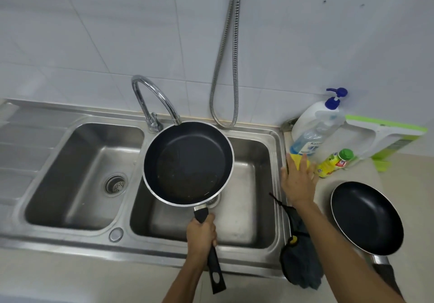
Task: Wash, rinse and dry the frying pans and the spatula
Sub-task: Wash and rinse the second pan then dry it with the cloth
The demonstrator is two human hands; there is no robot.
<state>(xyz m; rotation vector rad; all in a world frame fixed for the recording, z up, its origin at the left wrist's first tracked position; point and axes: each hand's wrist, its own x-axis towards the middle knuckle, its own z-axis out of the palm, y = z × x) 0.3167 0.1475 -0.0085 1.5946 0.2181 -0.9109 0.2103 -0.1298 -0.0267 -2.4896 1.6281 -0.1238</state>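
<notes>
Two frying pans, one (187,162) gripped by left hand (202,233) over sink (274,185), one (366,218) on desk (394,173), right hand (297,180) spread flat on sponge (296,159), three bottles (312,138)

Bright, even, cool light fills the view, with only soft shadows. Pale glare streaks the steel sink (277,142) between the two hands and the chrome tap (155,95) beyond the left hand (201,234). The wide lens bends the counter edge and wall tiles toward the corners. Focus is fair at the centre; the right hand (297,180) looks slightly smeared, and edges soften outward.
</notes>
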